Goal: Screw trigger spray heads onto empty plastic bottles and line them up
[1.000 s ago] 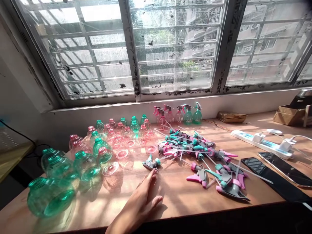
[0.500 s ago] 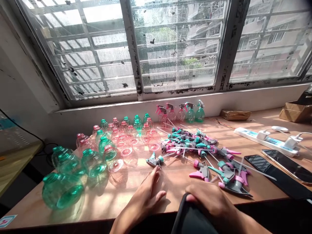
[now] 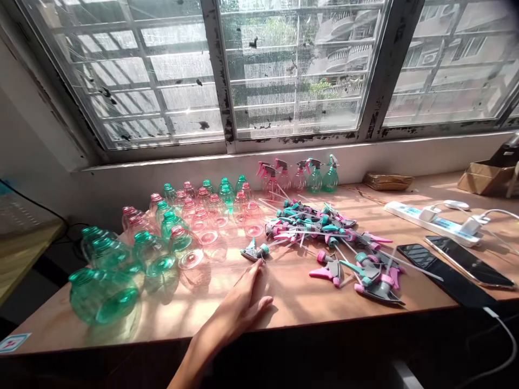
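My left hand (image 3: 242, 302) rests on the table, its fingers stretched forward and the thumb apart, holding nothing. Its fingertips reach a grey and teal trigger spray head (image 3: 254, 250) that lies on its own; whether they touch it I cannot tell. To the right is a pile of pink, teal and grey spray heads (image 3: 312, 224) with thin clear tubes. A pink and grey spray head (image 3: 327, 270) lies at the near side of that pile. Left of my hand stand several open clear green bottles (image 3: 103, 300) and pink bottles (image 3: 200, 224). My right hand is out of view.
Several bottles with spray heads fitted (image 3: 300, 178) stand by the wall below the window. On the right are a white power strip (image 3: 430, 222), two phones (image 3: 474, 262), a flat brown package (image 3: 388, 181) and a cardboard box (image 3: 484, 177). The table's front edge runs below my hand.
My right hand and the dark object it held have left the view at the bottom. The view has tilted down slightly. My left hand keeps its place by the lone spray head.
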`<state>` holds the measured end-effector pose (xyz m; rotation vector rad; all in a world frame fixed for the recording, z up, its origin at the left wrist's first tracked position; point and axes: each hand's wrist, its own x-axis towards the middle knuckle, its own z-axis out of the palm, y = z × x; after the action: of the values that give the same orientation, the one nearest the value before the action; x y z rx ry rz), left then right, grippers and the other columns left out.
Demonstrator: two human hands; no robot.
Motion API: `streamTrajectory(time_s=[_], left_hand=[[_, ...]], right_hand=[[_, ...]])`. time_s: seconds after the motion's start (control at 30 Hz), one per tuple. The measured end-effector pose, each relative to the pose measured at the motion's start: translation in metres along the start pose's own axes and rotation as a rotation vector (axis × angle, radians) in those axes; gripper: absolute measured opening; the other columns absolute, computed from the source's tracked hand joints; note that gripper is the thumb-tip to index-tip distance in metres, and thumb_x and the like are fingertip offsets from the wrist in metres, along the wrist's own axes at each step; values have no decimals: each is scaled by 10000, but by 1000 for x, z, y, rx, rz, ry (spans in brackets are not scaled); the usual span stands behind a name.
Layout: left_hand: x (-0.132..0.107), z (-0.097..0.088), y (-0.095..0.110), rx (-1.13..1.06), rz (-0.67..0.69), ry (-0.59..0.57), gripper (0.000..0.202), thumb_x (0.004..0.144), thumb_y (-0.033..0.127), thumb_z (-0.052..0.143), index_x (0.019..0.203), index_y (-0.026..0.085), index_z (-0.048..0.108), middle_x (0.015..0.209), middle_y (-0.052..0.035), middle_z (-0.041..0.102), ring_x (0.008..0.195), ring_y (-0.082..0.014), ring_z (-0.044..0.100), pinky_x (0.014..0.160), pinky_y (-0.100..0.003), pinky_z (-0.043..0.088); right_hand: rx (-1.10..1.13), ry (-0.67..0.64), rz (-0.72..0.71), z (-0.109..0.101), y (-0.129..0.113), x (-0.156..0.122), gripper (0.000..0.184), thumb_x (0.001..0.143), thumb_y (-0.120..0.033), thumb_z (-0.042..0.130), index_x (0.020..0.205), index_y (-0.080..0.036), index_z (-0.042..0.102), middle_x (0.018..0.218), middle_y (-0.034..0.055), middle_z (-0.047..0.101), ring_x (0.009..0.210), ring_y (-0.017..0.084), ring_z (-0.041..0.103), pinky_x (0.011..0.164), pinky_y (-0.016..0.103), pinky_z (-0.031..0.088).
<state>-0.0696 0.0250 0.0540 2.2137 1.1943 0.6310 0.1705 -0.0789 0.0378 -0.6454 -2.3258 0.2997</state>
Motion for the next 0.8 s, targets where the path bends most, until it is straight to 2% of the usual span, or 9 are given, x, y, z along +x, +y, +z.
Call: streamTrajectory(time_s=[0.07, 0.13, 0.2, 0.27, 0.33, 0.47, 0.6, 0.7, 0.8], left_hand=[[1, 3, 1, 12, 6, 7, 743, 1001, 331, 620, 1659, 206, 298, 1698, -145, 439, 1545, -327, 452, 1261, -498, 403], [2, 6, 2, 36, 23, 30, 692, 1000, 330, 630, 1626, 194, 369, 1690, -153, 452, 1547, -329, 448, 1268, -497, 391], [1, 4, 2, 70, 48, 82, 661, 995, 331, 649, 1601, 222, 410, 1662, -134, 500, 1524, -309, 487, 1247, -458, 432], [0, -9, 3, 124, 70, 191, 633, 1001, 328, 648, 1588, 270, 416, 1620, -104, 555, 1500, -288, 522, 1222, -434, 469], [-1, -36, 4, 204, 68, 395, 576, 1032, 335, 613, 1571, 274, 421, 1629, -97, 527, 1537, -308, 458, 1264, -489, 397], [7, -106, -5, 359, -2, 851, 618, 1082, 410, 530, 1582, 103, 334, 1678, -163, 349, 1616, -383, 200, 1342, -520, 150], [23, -145, -33, 420, -96, 895, 703, 1045, 522, 539, 1557, 70, 374, 1564, -207, 497, 1527, -471, 375, 1271, -628, 285], [30, -141, -50, 402, -134, 847, 729, 985, 649, 522, 1491, 126, 487, 1388, -251, 648, 1365, -504, 579, 1128, -693, 461], [24, -122, -51, 354, -147, 800, 795, 918, 672, 598, 1525, 182, 444, 1395, -243, 654, 1389, -508, 565, 1111, -694, 479]], right_hand=[[-18, 32, 7, -7, 2, -6, 155, 1079, -336, 620, 1051, -225, 725, 1016, 44, 759, 774, 187, 717, 676, 329, 623], [-57, 86, 50, -23, 11, -11, 383, 1142, -263, 420, 852, -203, 662, 691, 12, 662, 568, 183, 612, 544, 322, 530], [-158, 243, 171, -40, 25, -16, 373, 1139, -221, 369, 860, -218, 617, 649, 1, 608, 526, 184, 581, 518, 324, 480], [-310, 257, 250, -52, 40, -21, 192, 1115, -202, 450, 1102, -194, 641, 936, 102, 736, 868, 265, 733, 756, 375, 576], [-537, 195, 332, -56, 58, -25, 283, 1111, -269, 479, 1366, -196, 578, 1346, 203, 680, 1278, 372, 635, 1035, 532, 514], [-812, 84, 411, -55, 96, -27, 410, 1053, -364, 581, 1415, -173, 571, 1577, 262, 536, 1464, 459, 476, 1176, 740, 322], [-802, -82, 552, -57, 122, -16, 534, 933, -357, 744, 1397, -124, 615, 1531, 293, 595, 1438, 467, 527, 1181, 774, 329], [-703, -146, 618, -63, 120, -4, 515, 965, -354, 693, 1402, -94, 609, 1363, 252, 731, 1351, 425, 627, 1227, 750, 291], [-639, -138, 643, -72, 101, 5, 403, 976, -389, 670, 1279, -124, 680, 1254, 221, 773, 1262, 425, 676, 1232, 727, 301]])
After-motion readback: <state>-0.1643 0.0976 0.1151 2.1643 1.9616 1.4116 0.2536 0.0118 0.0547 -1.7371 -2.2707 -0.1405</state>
